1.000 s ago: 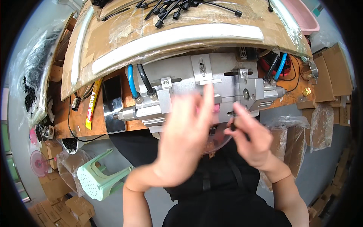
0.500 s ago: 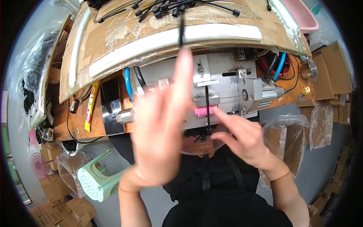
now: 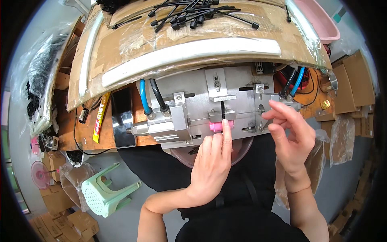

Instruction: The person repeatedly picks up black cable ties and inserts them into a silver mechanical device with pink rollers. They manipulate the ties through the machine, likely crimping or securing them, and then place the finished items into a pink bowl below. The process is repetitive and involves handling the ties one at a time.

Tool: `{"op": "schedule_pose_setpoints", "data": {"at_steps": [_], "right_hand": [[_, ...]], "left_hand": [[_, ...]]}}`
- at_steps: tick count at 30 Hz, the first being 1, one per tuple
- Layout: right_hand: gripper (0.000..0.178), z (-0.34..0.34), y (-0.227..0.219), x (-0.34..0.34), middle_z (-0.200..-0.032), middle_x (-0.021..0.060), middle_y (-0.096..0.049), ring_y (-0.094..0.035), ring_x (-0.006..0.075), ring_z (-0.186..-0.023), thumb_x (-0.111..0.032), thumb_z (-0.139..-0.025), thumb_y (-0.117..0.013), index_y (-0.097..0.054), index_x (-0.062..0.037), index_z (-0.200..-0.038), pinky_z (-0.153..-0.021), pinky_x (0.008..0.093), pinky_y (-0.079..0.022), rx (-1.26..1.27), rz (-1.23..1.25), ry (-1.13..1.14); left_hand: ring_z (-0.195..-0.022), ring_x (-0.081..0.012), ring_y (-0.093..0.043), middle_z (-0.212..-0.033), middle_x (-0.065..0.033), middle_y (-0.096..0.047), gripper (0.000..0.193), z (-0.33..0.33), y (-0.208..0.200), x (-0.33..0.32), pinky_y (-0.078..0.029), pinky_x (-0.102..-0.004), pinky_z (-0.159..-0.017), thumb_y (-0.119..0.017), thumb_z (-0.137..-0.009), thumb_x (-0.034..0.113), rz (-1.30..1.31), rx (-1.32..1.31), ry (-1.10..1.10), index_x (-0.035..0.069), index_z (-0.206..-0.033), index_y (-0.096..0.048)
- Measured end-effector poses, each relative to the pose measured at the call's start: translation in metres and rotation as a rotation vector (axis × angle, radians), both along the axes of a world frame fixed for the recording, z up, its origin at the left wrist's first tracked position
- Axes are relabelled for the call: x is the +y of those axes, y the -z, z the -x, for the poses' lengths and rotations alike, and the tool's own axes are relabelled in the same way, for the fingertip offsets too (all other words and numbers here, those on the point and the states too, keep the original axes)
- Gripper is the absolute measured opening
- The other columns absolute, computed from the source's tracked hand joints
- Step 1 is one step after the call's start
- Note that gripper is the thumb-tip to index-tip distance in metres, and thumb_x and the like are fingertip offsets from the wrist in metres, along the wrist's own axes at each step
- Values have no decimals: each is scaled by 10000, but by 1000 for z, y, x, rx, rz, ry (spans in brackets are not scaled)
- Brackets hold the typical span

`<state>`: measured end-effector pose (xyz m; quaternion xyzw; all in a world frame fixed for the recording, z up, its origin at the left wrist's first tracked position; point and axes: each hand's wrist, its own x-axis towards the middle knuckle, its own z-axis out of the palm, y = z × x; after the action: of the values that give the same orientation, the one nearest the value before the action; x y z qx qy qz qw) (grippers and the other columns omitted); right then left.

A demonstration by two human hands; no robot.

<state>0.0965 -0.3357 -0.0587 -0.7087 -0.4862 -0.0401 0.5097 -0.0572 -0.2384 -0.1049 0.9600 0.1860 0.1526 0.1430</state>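
- Black rod [image 3: 223, 109] crosses the pink block [image 3: 216, 126] by the near edge of the metal plate [image 3: 199, 92].
- Left hand [image 3: 211, 167]: index fingertip on the rod; thumb hidden, grip unclear.
- Right hand [image 3: 296, 137]: fingers loosely spread, right of the rod, apart.

A small-parts workshop.
A metal fixture [image 3: 242, 97] with blue hoses [image 3: 143, 94] is mounted on a wooden bench [image 3: 85, 135]; black rods [image 3: 193, 18] are heaped on cardboard [image 3: 133, 44], and cartons [image 3: 82, 224] are piled below.

Wide fisheye view, from the head, looking down and forward, hands [image 3: 212, 168] near below
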Motion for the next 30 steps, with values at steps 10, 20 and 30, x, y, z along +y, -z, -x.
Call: {"op": "schedule_pose_setpoints", "data": {"at_steps": [10,20,30], "right_hand": [[228,-109,-76,109,-894,165,-677,-674,263,-859,-162,-909,-632,-614,-14,-1081,-702,344,-555,-611,543,118],[190,-131,-148,107,-792,21,-642,-559,106,-687,-212,-938,-623,-687,-47,-1007,-643,222,-472,35,621,92],[202,-177,-131,98,-806,87,-648,-616,94,-702,-170,-961,-620,-640,28,-991,-619,175,-526,531,28,-342]], "left_hand": [[-860,-266,-563,-914,-104,-603,139,-98,-95,181,-459,-349,-771,-609,-883,33,-316,-331,77,29,-1022,-621],[-866,-138,-614,-919,-56,-670,166,-58,-109,182,-500,-272,-811,-603,-893,14,79,-150,245,-3,-1049,-655],[-797,-89,-532,-891,-14,-560,476,-52,-120,160,-458,-218,-732,-637,-907,5,566,-420,38,5,-1367,-514]]}}
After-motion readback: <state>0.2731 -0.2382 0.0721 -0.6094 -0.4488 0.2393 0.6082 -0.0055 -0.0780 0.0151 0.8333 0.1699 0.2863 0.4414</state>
